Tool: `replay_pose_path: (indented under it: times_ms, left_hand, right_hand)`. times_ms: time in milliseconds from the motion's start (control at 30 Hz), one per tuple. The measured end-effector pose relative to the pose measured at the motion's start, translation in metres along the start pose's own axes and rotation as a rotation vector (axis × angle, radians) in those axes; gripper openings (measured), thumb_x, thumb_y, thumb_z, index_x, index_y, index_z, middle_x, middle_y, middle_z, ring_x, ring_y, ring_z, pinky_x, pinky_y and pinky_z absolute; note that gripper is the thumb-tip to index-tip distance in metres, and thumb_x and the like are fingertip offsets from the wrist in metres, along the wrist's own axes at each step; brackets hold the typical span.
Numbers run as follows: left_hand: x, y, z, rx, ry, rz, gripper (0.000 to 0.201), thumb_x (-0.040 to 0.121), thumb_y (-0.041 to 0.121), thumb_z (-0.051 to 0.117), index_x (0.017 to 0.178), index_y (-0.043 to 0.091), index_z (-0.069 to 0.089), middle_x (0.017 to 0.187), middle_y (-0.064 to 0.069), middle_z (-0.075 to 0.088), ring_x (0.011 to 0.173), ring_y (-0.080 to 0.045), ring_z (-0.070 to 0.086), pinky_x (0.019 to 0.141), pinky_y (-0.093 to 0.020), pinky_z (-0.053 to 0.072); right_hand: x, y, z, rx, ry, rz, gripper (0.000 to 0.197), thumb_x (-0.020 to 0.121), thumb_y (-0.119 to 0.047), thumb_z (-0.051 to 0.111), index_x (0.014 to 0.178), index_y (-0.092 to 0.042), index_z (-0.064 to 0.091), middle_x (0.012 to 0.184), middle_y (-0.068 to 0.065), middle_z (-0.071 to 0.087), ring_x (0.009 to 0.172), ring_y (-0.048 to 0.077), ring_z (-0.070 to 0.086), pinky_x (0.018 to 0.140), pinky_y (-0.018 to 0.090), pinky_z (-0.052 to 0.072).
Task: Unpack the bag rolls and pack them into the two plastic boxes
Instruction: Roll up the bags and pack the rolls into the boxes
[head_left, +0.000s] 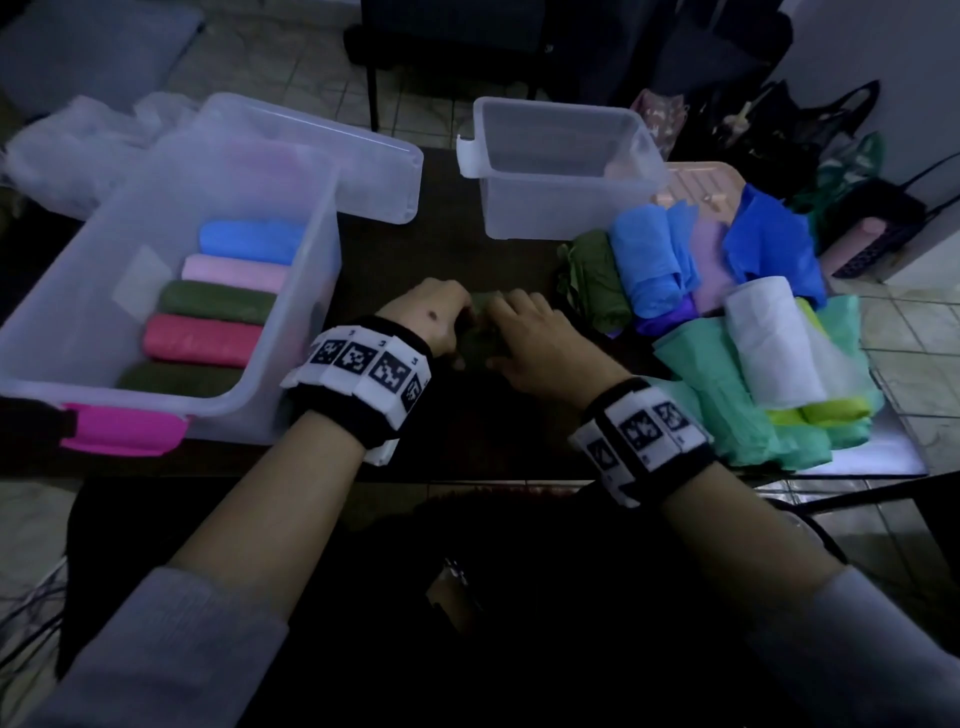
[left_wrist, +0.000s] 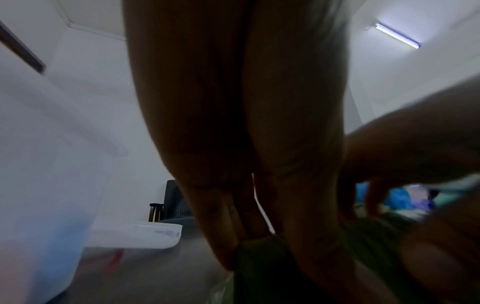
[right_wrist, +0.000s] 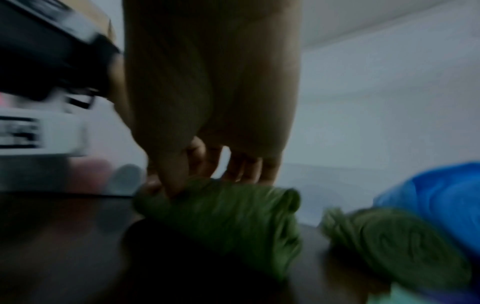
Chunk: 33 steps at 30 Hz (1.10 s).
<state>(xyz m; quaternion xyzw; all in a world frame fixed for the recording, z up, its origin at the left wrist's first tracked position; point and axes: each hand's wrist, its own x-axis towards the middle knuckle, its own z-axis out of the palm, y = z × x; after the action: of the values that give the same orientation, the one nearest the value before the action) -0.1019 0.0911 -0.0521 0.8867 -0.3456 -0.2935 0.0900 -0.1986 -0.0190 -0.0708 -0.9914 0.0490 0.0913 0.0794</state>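
A dark green bag roll (head_left: 479, 338) lies on the dark table (head_left: 447, 249) between the two boxes. My left hand (head_left: 458, 332) and right hand (head_left: 500, 332) both grip it, fingers curled over its top. In the right wrist view the right hand's fingers (right_wrist: 241, 168) hook over the green roll (right_wrist: 233, 216). In the left wrist view the left hand's fingers (left_wrist: 228, 236) press down on the roll (left_wrist: 259, 273). The big clear box (head_left: 332, 208) on the left holds several rolls: blue (head_left: 249, 241), pink, green, red (head_left: 200, 340), dark green. The smaller clear box (head_left: 561, 208) at the back right looks empty.
A pile of loose rolls lies to the right: green (head_left: 595, 280), blue (head_left: 647, 265), white (head_left: 769, 338), teal (head_left: 727, 395). A clear lid (head_left: 374, 156) lies behind the left box, and a pink lid (head_left: 696, 182) under the pile. Bags crowd the floor at the far right.
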Motion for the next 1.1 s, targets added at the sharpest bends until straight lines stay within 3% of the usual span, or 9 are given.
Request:
replay_pose_path:
  times_ms: [133, 267, 400, 533, 633, 800, 933, 1000, 1100]
  left_hand:
    - [0.002, -0.005, -0.003, -0.013, -0.072, 0.000, 0.057, 0.075, 0.015, 0.076, 0.127, 0.020, 0.054, 0.129, -0.006, 0.053, 0.114, -0.023, 0.054, 0.088, -0.032, 0.045]
    - [0.000, -0.009, -0.001, -0.026, -0.096, 0.014, 0.054, 0.078, 0.018, 0.074, 0.128, 0.019, 0.055, 0.128, -0.004, 0.056, 0.116, -0.022, 0.053, 0.097, -0.033, 0.044]
    - [-0.005, -0.014, 0.001, -0.147, -0.021, 0.017, 0.055, 0.073, 0.016, 0.077, 0.122, 0.018, 0.053, 0.127, -0.004, 0.054, 0.116, -0.021, 0.053, 0.093, -0.031, 0.043]
    - [-0.010, -0.013, 0.009, -0.058, 0.084, 0.066, 0.061, 0.066, 0.023, 0.083, 0.121, 0.019, 0.055, 0.127, -0.002, 0.048, 0.116, -0.020, 0.049, 0.090, -0.028, 0.039]
    - [-0.012, -0.015, 0.014, -0.046, 0.105, 0.093, 0.064, 0.065, 0.020, 0.083, 0.122, 0.018, 0.054, 0.124, -0.002, 0.049, 0.113, -0.018, 0.050, 0.088, -0.025, 0.038]
    - [-0.014, -0.018, 0.010, -0.092, 0.065, 0.068, 0.061, 0.068, 0.020, 0.082, 0.124, 0.018, 0.058, 0.123, -0.002, 0.057, 0.112, -0.016, 0.054, 0.094, -0.029, 0.044]
    - [-0.014, -0.017, 0.005, -0.094, -0.004, 0.057, 0.057, 0.070, 0.019, 0.080, 0.123, 0.018, 0.059, 0.117, -0.002, 0.060, 0.101, -0.013, 0.055, 0.084, -0.026, 0.043]
    - [-0.015, -0.017, 0.005, -0.102, 0.001, 0.058, 0.056, 0.070, 0.018, 0.080, 0.122, 0.018, 0.060, 0.115, -0.002, 0.061, 0.096, -0.012, 0.054, 0.083, -0.026, 0.043]
    - [-0.016, -0.017, 0.006, -0.120, -0.006, 0.057, 0.056, 0.072, 0.018, 0.079, 0.124, 0.019, 0.059, 0.118, -0.001, 0.060, 0.102, -0.014, 0.055, 0.088, -0.028, 0.045]
  right_hand:
    - [-0.017, -0.011, 0.022, -0.017, 0.064, 0.013, 0.060, 0.086, -0.040, 0.059, 0.133, -0.010, 0.035, 0.132, 0.012, 0.039, 0.123, 0.030, 0.036, 0.100, 0.039, 0.033]
    - [-0.021, -0.015, 0.032, -0.079, 0.067, -0.013, 0.069, 0.084, -0.035, 0.057, 0.141, -0.010, 0.028, 0.132, 0.012, 0.040, 0.124, 0.031, 0.037, 0.108, 0.039, 0.024]
    - [-0.016, -0.016, 0.031, -0.098, 0.025, 0.007, 0.076, 0.077, -0.032, 0.059, 0.142, -0.009, 0.025, 0.134, 0.012, 0.039, 0.125, 0.031, 0.036, 0.108, 0.040, 0.024]
    - [-0.007, -0.015, 0.027, -0.082, -0.010, 0.039, 0.072, 0.078, -0.034, 0.060, 0.138, -0.009, 0.029, 0.136, 0.011, 0.038, 0.127, 0.030, 0.035, 0.103, 0.041, 0.029]
    - [0.000, -0.013, 0.025, -0.069, -0.043, 0.050, 0.070, 0.081, -0.043, 0.060, 0.136, -0.009, 0.032, 0.136, 0.011, 0.040, 0.126, 0.030, 0.037, 0.101, 0.042, 0.031]
    - [0.010, -0.010, 0.020, 0.013, -0.144, 0.060, 0.073, 0.082, -0.051, 0.061, 0.137, -0.012, 0.033, 0.136, 0.010, 0.041, 0.126, 0.029, 0.038, 0.101, 0.043, 0.032]
    - [0.020, -0.003, 0.010, 0.109, -0.248, 0.068, 0.082, 0.068, -0.053, 0.075, 0.131, -0.015, 0.040, 0.135, 0.008, 0.034, 0.126, 0.027, 0.031, 0.104, 0.043, 0.034]
    - [0.023, -0.001, 0.007, 0.175, -0.259, 0.061, 0.097, 0.059, -0.051, 0.082, 0.137, -0.018, 0.034, 0.137, 0.006, 0.031, 0.128, 0.027, 0.028, 0.106, 0.044, 0.034]
    - [0.025, 0.000, 0.006, 0.102, -0.255, 0.063, 0.113, 0.054, -0.057, 0.082, 0.144, -0.020, 0.024, 0.139, 0.006, 0.034, 0.129, 0.026, 0.029, 0.106, 0.044, 0.032]
